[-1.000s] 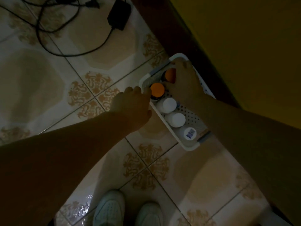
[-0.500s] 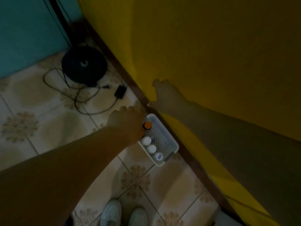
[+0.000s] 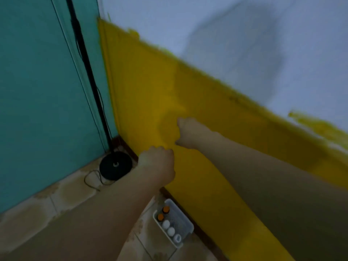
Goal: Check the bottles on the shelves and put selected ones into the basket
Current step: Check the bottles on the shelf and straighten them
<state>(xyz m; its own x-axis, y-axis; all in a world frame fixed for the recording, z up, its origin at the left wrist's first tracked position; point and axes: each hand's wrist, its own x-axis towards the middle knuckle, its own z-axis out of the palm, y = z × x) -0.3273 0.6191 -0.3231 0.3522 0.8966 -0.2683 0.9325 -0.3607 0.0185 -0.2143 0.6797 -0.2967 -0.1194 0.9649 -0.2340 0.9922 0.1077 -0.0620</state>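
Both hands came up from the basket. The right hand left the orange-capped bottle and rose before the yellow wall. The left hand lifted off the rim, ending just beside it, with the basket well beneath both.

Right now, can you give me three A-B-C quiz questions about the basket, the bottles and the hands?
1. Where does the basket stand?
A) on a shelf
B) on the floor beside the yellow wall
C) on a chair

2. How many orange-capped bottles are in it?
A) two
B) four
C) none

3. Which hands touch the basket?
A) both
B) only one
C) neither

Answers:
1 B: it sits on the tiles at the foot of the yellow wall.
2 A: two orange caps show, next to three white-topped bottles.
3 C: the left hand and the right hand are both up in front of the wall, away from the basket.
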